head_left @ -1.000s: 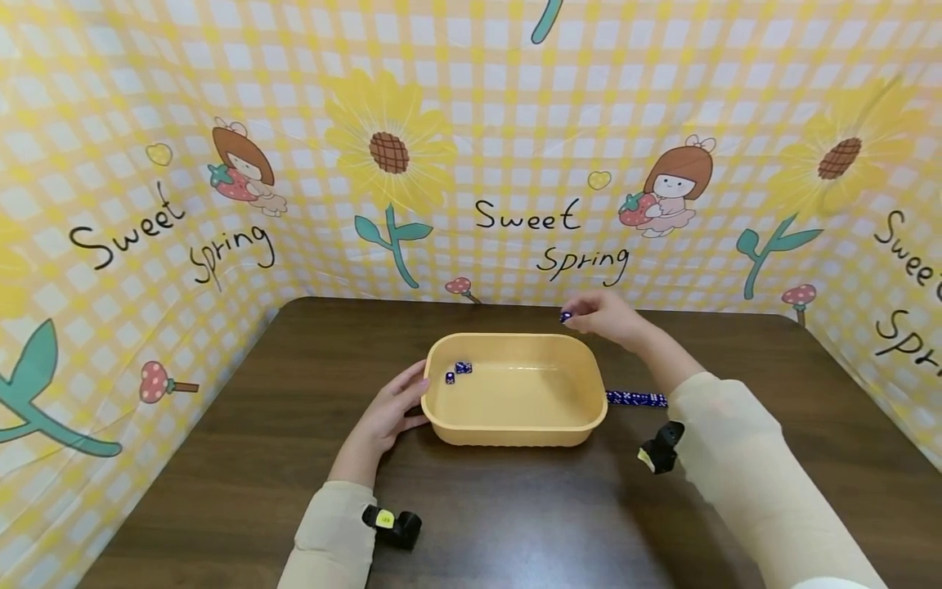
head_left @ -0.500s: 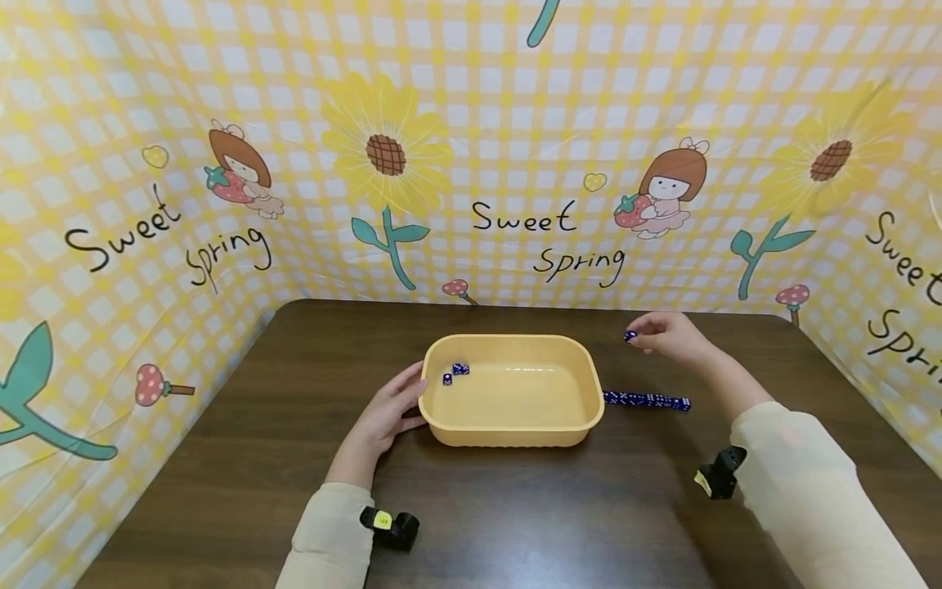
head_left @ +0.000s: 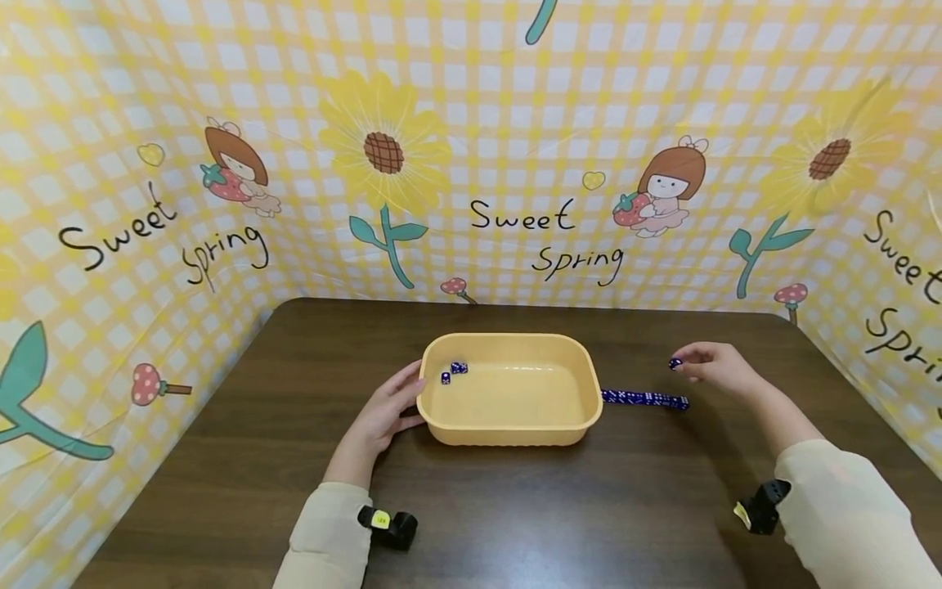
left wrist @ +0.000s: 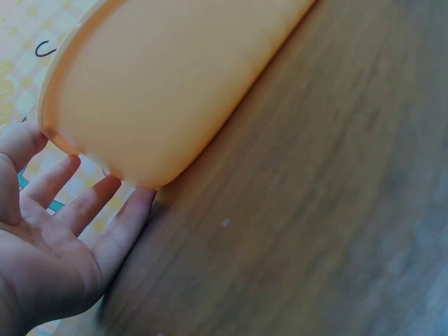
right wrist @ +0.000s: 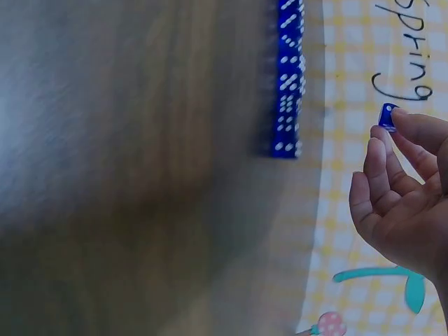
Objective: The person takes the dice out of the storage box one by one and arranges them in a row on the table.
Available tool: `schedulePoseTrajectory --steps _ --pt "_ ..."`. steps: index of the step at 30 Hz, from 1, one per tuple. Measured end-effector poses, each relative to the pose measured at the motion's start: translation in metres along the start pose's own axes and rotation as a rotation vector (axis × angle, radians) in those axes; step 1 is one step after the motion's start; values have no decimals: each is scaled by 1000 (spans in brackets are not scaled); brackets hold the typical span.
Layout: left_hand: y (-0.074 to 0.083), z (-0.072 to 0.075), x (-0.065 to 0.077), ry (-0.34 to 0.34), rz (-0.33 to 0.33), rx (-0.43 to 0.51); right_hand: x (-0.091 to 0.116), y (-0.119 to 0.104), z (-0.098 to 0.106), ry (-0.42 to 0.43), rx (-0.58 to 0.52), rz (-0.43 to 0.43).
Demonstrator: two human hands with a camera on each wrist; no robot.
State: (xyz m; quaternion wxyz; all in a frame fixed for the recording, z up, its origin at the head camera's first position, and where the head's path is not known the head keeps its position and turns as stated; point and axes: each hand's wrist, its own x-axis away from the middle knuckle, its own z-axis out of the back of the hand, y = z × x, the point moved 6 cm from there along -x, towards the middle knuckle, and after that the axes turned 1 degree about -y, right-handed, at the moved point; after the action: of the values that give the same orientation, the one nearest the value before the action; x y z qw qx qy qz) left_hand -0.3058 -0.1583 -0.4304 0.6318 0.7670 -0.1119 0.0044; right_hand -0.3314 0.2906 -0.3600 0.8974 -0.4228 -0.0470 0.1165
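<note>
A yellow plastic basin (head_left: 515, 429) stands on the table, with several blue dice (head_left: 458, 368) lying inside at its left end. My left hand (head_left: 388, 409) touches the basin's left end, its fingers fairly straight against the outer wall (left wrist: 168, 140). To the right of the basin, my right hand (head_left: 717, 366) pinches one blue die (right wrist: 387, 117) with white dots between thumb and fingertips, raised off the table. Below and left of that hand runs a straight row of blue dice (head_left: 646, 399). The row's left end meets or passes behind the basin's right side; I cannot tell which.
The dark wooden table (head_left: 515, 515) stretches around the basin. A yellow checked cloth (head_left: 500, 123) with printed flowers and figures hangs behind it and along the sides. Black cameras (head_left: 393, 528) are strapped to both wrists.
My right hand has moved right and toward me with the die, from behind the basin to beyond the row's right end. The left hand stays at the basin.
</note>
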Motion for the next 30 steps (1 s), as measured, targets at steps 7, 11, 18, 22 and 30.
schedulePoseTrajectory --steps 7,11,18,22,30 --pt "0 1 0 3 14 -1 15 18 1 -1 -65 -39" --pt "0 2 0 -1 18 -1 21 31 1 0 -90 -79" --pt "2 3 1 -3 15 -4 23 51 -3 1 -111 -140" --pt "1 3 0 0 15 1 23 56 -7 11 -119 -131" --pt "0 0 0 -4 21 -10 25 57 -11 33 -62 -109"
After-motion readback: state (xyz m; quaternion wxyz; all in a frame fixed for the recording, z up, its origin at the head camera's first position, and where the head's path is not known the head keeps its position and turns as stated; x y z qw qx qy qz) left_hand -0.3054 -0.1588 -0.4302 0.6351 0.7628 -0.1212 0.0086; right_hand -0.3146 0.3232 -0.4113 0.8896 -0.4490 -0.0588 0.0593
